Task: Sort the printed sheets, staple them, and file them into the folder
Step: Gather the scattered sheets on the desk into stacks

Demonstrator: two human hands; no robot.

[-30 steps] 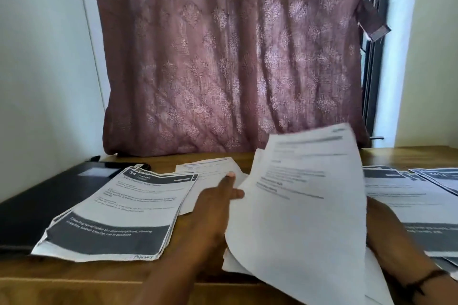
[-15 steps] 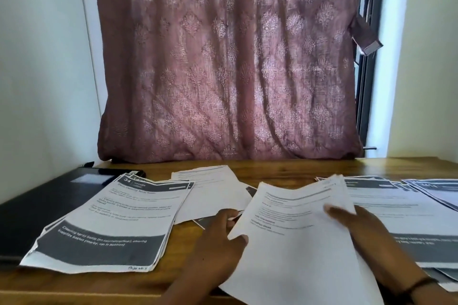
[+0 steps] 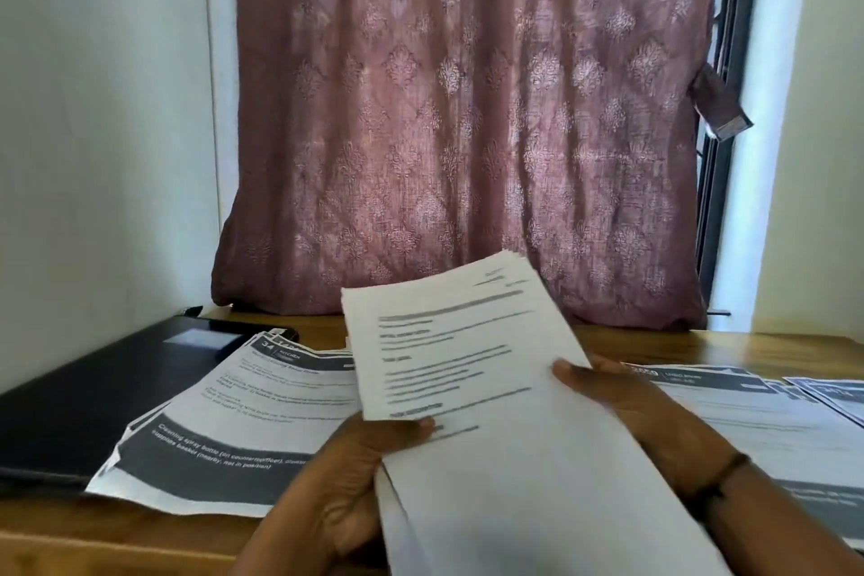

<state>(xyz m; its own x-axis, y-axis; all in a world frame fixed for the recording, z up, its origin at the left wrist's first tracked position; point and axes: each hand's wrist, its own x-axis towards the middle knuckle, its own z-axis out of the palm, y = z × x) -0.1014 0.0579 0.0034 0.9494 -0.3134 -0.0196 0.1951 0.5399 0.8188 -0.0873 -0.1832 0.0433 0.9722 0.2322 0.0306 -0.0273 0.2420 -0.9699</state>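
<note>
Thin white paper, limp: I see the held stack (image 3: 467, 369) raised off the wooden desk (image 3: 701, 341), left hand (image 3: 346, 482) pinching its lower left edge, right hand (image 3: 622, 407) clamped on the right edge, thumb on top. Top sheet sits skewed over the ones beneath; I'd expect slippage and a mis-sorted page if either grip loosens. Sorted pile (image 3: 243, 416) with grey banners lies flat at left, overlapping the black folder (image 3: 79, 393), smooth and matte. More sheets (image 3: 748, 407) fan at right. Stapler not visible. Text is blurred.
</note>
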